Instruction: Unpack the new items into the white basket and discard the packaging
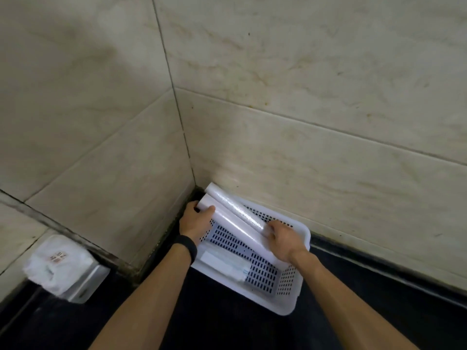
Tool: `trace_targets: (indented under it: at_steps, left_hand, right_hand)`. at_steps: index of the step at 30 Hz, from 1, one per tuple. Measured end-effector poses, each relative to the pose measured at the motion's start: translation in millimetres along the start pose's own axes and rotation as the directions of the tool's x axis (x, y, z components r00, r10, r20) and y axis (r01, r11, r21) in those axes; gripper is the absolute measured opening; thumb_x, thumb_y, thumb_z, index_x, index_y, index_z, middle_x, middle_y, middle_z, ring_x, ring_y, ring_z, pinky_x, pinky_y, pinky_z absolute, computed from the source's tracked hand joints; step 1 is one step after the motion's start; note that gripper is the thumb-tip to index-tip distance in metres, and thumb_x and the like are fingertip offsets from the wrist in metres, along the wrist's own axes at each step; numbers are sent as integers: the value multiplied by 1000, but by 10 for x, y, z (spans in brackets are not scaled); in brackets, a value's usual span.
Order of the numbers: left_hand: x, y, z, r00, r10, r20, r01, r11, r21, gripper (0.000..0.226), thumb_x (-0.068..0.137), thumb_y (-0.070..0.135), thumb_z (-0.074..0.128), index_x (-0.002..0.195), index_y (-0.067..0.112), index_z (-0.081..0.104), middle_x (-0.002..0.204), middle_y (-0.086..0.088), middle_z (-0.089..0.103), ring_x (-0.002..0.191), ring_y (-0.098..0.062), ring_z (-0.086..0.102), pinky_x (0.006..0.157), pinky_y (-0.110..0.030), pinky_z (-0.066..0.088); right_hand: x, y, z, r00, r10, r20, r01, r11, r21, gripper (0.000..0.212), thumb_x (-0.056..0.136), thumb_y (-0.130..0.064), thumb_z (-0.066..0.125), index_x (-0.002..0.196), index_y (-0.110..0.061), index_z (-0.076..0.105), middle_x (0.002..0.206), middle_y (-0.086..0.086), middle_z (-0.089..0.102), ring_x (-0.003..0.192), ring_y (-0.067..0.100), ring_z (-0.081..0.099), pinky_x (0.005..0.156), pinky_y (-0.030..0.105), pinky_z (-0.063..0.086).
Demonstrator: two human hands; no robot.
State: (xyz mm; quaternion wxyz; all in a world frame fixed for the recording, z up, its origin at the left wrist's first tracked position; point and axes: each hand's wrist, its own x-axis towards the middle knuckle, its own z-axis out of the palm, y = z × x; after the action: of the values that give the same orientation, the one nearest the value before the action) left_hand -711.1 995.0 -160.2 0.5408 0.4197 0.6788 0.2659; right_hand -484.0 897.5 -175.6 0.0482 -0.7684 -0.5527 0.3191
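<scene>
Probably light, stiff, slippery: 2 glossy rolls (237, 215). Clamped at opposite ends by fingers (207, 211) of left hand (195, 222) and right hand (284, 239).

1. The one view rides on the person's head, looking forward and steeply down.
2. It faces the tiled wall corner (187, 147), above the dark tabletop (214, 324).
3. It is near: the left hand (195, 219) and right hand (283, 241), on the wrapped rolls (237, 218) over the white basket (300, 279), sit at lower centre.
</scene>
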Motion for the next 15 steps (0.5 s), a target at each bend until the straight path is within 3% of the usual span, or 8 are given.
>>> trace_targets:
  at_steps: [4, 6, 11, 13, 15]
  left_hand:
    - [-7, -62, -63, 998, 19, 53, -12, 993, -120, 31, 89, 23, 66, 117, 29, 54, 111, -5, 64, 92, -25, 69, 75, -37, 61]
    - [-31, -56, -102, 995, 18, 103, 1, 984, -176, 27, 91, 22, 67, 114, 23, 53, 111, -6, 64, 93, -25, 70, 73, -33, 59]
    - [15, -84, -165, 993, 17, 120, 21, 950, -312, 27, 89, 19, 72, 105, 10, 54, 115, -15, 62, 97, -24, 68, 77, -33, 60]
    - [44, -46, -182, 996, 29, 80, 0, 940, -341, 29, 89, 17, 72, 109, 5, 55, 114, -15, 62, 99, -24, 67, 79, -33, 60]
    - [115, 9, -194, 997, 42, 58, -18, 929, -371, 33, 90, 15, 71, 116, 1, 55, 115, -14, 62, 103, -25, 66, 78, -32, 60]
  right_hand:
    - [151, 15, 92, 1000, 7, -16, -9, 987, -157, 43, 102, -30, 45, 141, -13, 44, 140, 15, 48, 122, 33, 52, 100, 39, 44]
    - [193, 25, 118, 1000, -25, -19, 20, 976, -218, 38, 102, -30, 45, 136, -12, 47, 137, 15, 49, 117, 32, 54, 98, 39, 45]
    - [181, 8, 172, 999, -8, 52, 18, 981, -194, 38, 102, -19, 43, 138, -9, 37, 120, 18, 63, 99, 32, 62, 78, 39, 48]
    - [77, -12, 134, 998, -38, -41, 34, 995, -99, 39, 101, -16, 43, 138, -6, 35, 114, 19, 64, 86, 30, 61, 68, 36, 44]
    - [-83, -7, 79, 960, -114, -255, 128, 991, 41, 37, 102, -14, 43, 137, -5, 38, 112, 14, 65, 79, 22, 56, 67, 34, 45]
